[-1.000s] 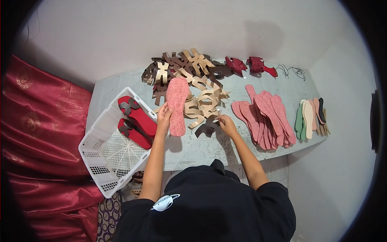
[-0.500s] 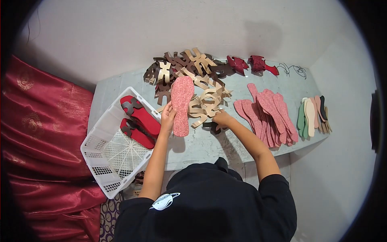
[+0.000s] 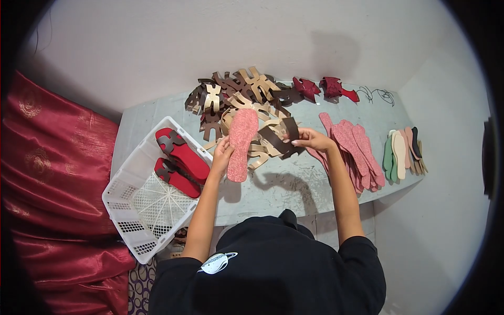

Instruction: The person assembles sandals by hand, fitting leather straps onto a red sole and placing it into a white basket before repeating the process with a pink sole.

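Observation:
My left hand [image 3: 222, 156] is closed on the edge of a pink speckled shoe insole [image 3: 243, 144], held upright above the table. In my right hand [image 3: 313, 139] is a dark brown sandal strap [image 3: 279, 137], pinched at its right end and raised beside the insole. Behind both lies a heap of tan and gold straps [image 3: 257, 84], with dark brown straps [image 3: 212, 129] among them; the insole and the held strap cover part of it. To the right of my right hand rests a stack of pink insoles [image 3: 353, 147], partly behind my forearm.
A white plastic basket [image 3: 118, 205] at the left holds two red sandals [image 3: 191, 163] with dark straps. Dark red straps [image 3: 332, 88] and thin black cord [image 3: 379, 96] lie at the back. Green, cream, pink and black insoles [image 3: 400, 153] line the right end. A red curtain [image 3: 63, 199] hangs left.
My right hand has lifted the dark brown strap off the table and moved right and up with it. The insole in my left hand has shifted slightly right and tilted.

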The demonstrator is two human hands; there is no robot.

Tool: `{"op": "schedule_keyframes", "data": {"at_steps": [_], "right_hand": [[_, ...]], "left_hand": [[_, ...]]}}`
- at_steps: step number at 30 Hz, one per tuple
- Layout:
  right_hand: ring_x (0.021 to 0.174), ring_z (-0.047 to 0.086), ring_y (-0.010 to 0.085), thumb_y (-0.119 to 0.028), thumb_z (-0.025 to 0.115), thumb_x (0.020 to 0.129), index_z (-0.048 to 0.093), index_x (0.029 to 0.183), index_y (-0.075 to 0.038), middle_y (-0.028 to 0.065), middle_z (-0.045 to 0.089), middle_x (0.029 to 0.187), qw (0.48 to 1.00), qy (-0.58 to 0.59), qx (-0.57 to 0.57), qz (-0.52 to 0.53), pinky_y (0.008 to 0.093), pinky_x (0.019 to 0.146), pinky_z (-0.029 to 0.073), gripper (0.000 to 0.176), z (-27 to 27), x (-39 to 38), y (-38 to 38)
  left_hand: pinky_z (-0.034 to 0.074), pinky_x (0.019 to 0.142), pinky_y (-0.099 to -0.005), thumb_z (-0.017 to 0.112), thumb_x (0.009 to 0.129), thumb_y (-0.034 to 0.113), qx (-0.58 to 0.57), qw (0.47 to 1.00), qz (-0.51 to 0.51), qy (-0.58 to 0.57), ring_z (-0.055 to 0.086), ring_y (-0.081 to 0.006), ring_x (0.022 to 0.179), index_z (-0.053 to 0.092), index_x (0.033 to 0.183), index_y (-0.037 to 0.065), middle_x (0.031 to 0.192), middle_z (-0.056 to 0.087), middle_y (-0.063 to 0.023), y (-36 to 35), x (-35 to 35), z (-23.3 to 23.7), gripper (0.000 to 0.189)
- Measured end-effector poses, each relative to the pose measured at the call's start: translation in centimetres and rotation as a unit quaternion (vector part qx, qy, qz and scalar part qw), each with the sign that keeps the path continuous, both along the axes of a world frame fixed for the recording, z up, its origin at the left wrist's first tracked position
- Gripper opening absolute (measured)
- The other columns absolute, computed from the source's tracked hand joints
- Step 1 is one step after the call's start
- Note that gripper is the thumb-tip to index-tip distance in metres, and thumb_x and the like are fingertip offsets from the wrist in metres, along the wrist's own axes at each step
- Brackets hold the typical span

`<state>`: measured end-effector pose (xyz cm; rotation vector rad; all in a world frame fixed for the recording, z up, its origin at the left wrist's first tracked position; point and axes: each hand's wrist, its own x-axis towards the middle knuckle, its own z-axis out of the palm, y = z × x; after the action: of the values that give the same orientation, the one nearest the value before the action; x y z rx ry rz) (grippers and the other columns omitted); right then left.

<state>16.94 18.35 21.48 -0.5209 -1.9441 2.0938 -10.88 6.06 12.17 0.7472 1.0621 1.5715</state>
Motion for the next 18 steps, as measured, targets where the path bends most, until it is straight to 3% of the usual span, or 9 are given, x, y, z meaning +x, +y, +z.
{"op": "schedule_keyframes", "data": {"at_steps": [3,4,6,7,10,12,14,16,18], "right_hand": [[0.095,0.054,0.0078,-0.005,0.060,0.080,0.051,0.116,-0.001,0.0033,0.059,0.104,0.998,0.044,0.009,-0.039,0.0213,0.083,0.042,0.037,2.1,-0.9,-0.3],[0.090,0.054,0.0072,-0.006,0.062,0.079,0.053,0.112,-0.001,0.0030,0.060,0.101,0.994,0.050,0.018,-0.101,0.0211,0.079,0.043,0.035,2.7,-1.7,-0.7],[0.085,0.055,0.0067,-0.008,0.063,0.079,0.054,0.109,-0.002,0.0027,0.060,0.098,0.985,0.057,0.026,-0.163,0.0209,0.076,0.043,0.032,2.5,-2.8,-1.1],[0.081,0.055,0.0067,-0.009,0.065,0.077,0.055,0.107,-0.001,0.0027,0.060,0.094,0.984,0.033,0.059,-0.167,0.0208,0.072,0.044,0.032,1.7,-3.1,-1.1],[0.071,0.055,0.0071,-0.009,0.067,0.075,0.057,0.101,-0.001,0.0027,0.060,0.082,0.962,-0.072,0.165,-0.205,0.0214,0.063,0.045,0.029,0.3,-3.9,-2.8],[0.068,0.054,0.0076,-0.009,0.066,0.075,0.057,0.100,-0.001,0.0020,0.060,0.081,0.948,-0.074,0.209,-0.228,0.0223,0.061,0.045,0.028,-0.5,-4.2,-4.5],[0.067,0.056,0.0096,-0.010,0.066,0.075,0.056,0.102,0.001,0.0045,0.061,0.080,0.950,-0.069,0.185,-0.241,0.0240,0.062,0.046,0.032,-0.5,-4.1,-6.3],[0.071,0.058,0.0136,-0.012,0.066,0.074,0.056,0.104,0.001,0.0091,0.061,0.085,0.913,-0.084,0.270,-0.295,0.0263,0.065,0.046,0.035,-0.4,-4.0,-7.6],[0.074,0.059,0.0179,-0.014,0.066,0.074,0.056,0.106,0.000,0.0126,0.061,0.089,0.908,-0.090,0.280,-0.298,0.0279,0.067,0.047,0.036,0.2,-3.8,-8.6]], "left_hand": [[0.041,0.087,-0.0256,0.049,0.085,0.004,-0.028,0.996,-0.090,0.003,0.053,-0.0141,0.101,0.038,0.123,-0.003,0.115,0.053,-0.0095,-0.5,0.5,0.5,0.041],[0.041,0.087,-0.0256,0.049,0.085,0.004,-0.026,0.995,-0.093,0.007,0.053,-0.0141,0.101,0.038,0.123,-0.003,0.115,0.053,-0.0095,-0.9,0.8,0.0,0.041],[0.039,0.090,-0.0256,0.049,0.086,0.004,0.005,0.988,-0.117,0.097,0.050,-0.0140,0.105,0.037,0.125,-0.003,0.118,0.051,-0.0091,-1.7,1.6,-1.0,0.041],[0.037,0.092,-0.0261,0.049,0.086,0.004,0.014,0.981,-0.187,0.047,0.048,-0.0143,0.109,0.036,0.126,-0.004,0.121,0.049,-0.0100,-2.3,2.2,0.5,0.043],[0.037,0.092,-0.0264,0.049,0.086,0.005,0.021,0.977,-0.208,0.029,0.048,-0.0145,0.109,0.036,0.126,-0.004,0.121,0.049,-0.0109,-4.3,3.6,2.3,0.042],[0.036,0.093,-0.0269,0.048,0.087,0.006,0.016,0.975,-0.215,0.046,0.047,-0.0146,0.108,0.038,0.123,-0.004,0.119,0.049,-0.0109,-5.6,3.9,3.1,0.039],[0.037,0.092,-0.0267,0.049,0.087,0.008,0.006,0.976,-0.215,0.032,0.047,-0.0143,0.108,0.039,0.123,-0.004,0.118,0.050,-0.0108,-6.7,4.1,3.0,0.039],[0.037,0.091,-0.0267,0.050,0.087,0.009,0.004,0.976,-0.215,0.026,0.048,-0.0140,0.108,0.039,0.123,-0.003,0.118,0.049,-0.0106,-7.6,4.5,3.3,0.039],[0.038,0.090,-0.0264,0.049,0.087,0.008,0.009,0.979,-0.205,-0.005,0.048,-0.0134,0.107,0.039,0.122,-0.003,0.118,0.048,-0.0104,-8.5,5.2,3.0,0.039]]}}
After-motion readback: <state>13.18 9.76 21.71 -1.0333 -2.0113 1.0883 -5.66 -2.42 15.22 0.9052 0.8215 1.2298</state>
